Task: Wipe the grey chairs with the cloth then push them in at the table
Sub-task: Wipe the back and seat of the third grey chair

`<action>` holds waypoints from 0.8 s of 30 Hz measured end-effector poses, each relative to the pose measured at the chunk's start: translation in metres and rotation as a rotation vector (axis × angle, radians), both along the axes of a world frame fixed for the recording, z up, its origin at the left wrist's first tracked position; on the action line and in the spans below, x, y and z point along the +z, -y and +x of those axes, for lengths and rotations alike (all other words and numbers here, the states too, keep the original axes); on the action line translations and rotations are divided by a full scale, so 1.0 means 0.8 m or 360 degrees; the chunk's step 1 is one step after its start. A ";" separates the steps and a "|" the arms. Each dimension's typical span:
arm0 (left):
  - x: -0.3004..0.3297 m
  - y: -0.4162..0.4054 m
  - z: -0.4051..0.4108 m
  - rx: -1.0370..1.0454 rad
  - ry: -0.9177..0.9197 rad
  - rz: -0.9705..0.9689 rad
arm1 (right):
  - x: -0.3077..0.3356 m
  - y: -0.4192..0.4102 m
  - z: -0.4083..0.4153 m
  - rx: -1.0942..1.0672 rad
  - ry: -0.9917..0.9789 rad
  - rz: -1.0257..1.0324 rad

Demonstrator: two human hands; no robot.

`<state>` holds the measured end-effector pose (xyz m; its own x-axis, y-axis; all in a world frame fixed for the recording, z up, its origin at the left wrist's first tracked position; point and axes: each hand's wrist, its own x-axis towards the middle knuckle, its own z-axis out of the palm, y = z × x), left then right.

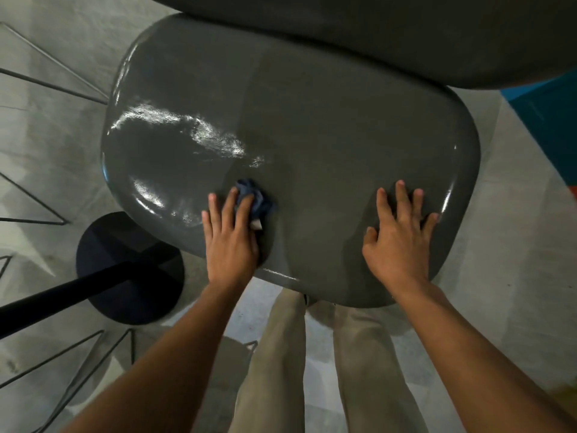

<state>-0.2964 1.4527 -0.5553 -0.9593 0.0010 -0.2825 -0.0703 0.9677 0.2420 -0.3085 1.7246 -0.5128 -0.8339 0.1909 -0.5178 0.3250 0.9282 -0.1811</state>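
**Cloth pinned near the seat's front edge**

Left grip (231, 232) lies with fingers nearly straight, pressing a crumpled blue cloth (254, 201) flat against the glossy grey moulded chair seat (281, 120); the cloth peeks out past our fingertips and beside the index finger. Our right grip (401, 232) holds nothing: its fingers are spread and relaxed, palm down on the same seat, steadying it.

From the left grip, nearly all of the seat lies toward 12 o'clock, with a shiny stretch off at 10 to 11 o'clock. The seat's long axis runs from 9 to 3 o'clock across our view, and we judge that the coming stroke turns on this: the cloth sits near the front edge at 6 o'clock, so it has to travel away from us and sideways. The left hand is the one on the cloth; the right is well apart from it, at 3 o'clock.

Both forearms reach forward and down, wrists about level. A second dark grey curved shape (374, 32) shows at 12 o'clock; a round black pedestal base (106, 245) stands on the floor at 8 o'clock.
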 end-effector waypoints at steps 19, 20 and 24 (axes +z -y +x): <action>0.096 -0.096 0.015 0.0079 0.0359 0.0786 | 0.052 0.041 -0.002 -0.0305 0.0162 -0.0614; 0.104 -0.090 0.010 0.0119 0.0342 0.0843 | 0.059 0.047 0.000 -0.0353 0.0189 -0.0674; 0.151 -0.074 -0.002 0.0195 0.0297 0.0958 | 0.098 0.061 0.008 -0.0388 0.0282 -0.0839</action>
<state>-0.2984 1.5122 -0.4346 -0.8973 0.1047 -0.4288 -0.2652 0.6485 0.7135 -0.3021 1.6756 -0.4340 -0.6910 0.0458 -0.7214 0.5840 0.6234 -0.5199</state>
